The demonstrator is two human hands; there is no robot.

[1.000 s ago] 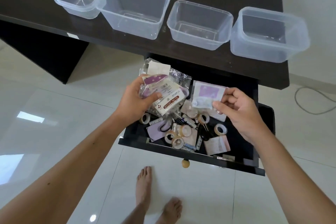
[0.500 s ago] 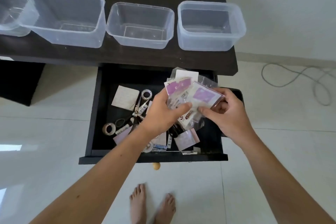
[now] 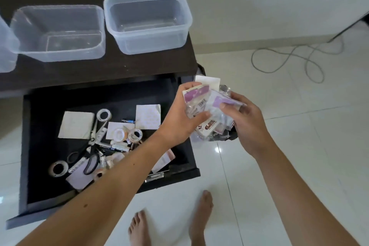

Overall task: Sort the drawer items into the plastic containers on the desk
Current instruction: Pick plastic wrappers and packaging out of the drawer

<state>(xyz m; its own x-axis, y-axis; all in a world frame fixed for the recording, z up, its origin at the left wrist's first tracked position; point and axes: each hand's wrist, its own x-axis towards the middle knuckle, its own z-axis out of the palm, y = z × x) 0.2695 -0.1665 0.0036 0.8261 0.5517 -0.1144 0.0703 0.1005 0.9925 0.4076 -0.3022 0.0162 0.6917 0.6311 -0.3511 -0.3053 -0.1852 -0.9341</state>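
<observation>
Across the upper left of the frame, two clear plastic containers are sitting side by side on the dark desk (image 3: pixel 139 70): the right container (image 3: pixel 147 21) and the middle container (image 3: pixel 58 33), both with nothing inside. A sliver of a third container (image 3: pixel 6 50) is poking in at the left edge. Below them, the open drawer (image 3: pixel 179 162) is holding scissors (image 3: pixel 93 142), tape rolls such as one (image 3: pixel 59 168) at lower left, a small battery (image 3: pixel 128 120) and white paper squares (image 3: pixel 76 125).

Centre right, the left hand (image 3: pixel 179 118) is gripping a bundle of plastic-wrapped packets (image 3: pixel 207 110), thumb curled over the front, while the right hand (image 3: pixel 247 124) is pinching the purple-labelled packet on top. The bundle is hanging just past the drawer's right edge, over the white tiled floor (image 3: pixel 299 136). Red lettering on one packet is showing, but only an "S" is readable; a barcode is showing too. A grey cable (image 3: pixel 287 60) is lying looped on the floor at upper right.
</observation>
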